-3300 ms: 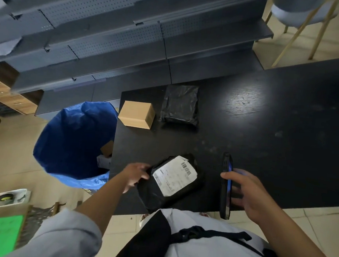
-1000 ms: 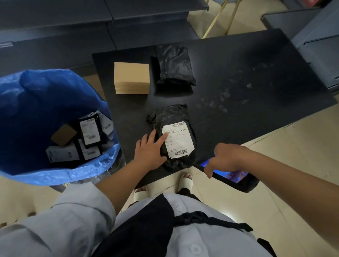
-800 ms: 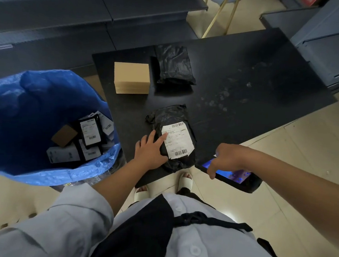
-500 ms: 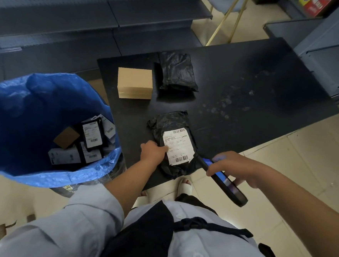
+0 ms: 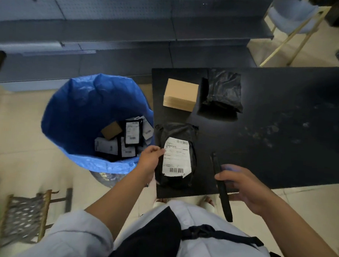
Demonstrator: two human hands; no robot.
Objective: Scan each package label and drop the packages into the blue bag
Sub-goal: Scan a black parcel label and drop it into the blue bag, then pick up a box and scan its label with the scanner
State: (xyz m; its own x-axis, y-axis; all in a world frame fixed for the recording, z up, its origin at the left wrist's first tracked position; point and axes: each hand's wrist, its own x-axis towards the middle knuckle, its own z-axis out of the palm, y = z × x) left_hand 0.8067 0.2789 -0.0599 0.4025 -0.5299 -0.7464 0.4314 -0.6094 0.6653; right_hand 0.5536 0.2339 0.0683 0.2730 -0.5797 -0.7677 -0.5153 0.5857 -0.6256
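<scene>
At the near corner of the black table, a black plastic package lies label up, its white label turned toward the person so the barcodes can be read. The left hand pinches the package's left edge, thumb on the label's border, probably to steady it and to be ready to carry it sideways. The right hand is wrapped round a dark phone, held edge-on just beside the package, its screen facing away from the camera, so whether the scan has registered cannot be told. The blue bag stands open on the floor right against the table's left side, close to the holding hand, which makes for a short drop; several labelled parcels already lie in it. Farther back on the table wait a cardboard box and a second black package, side by side, apparently next in line.
</scene>
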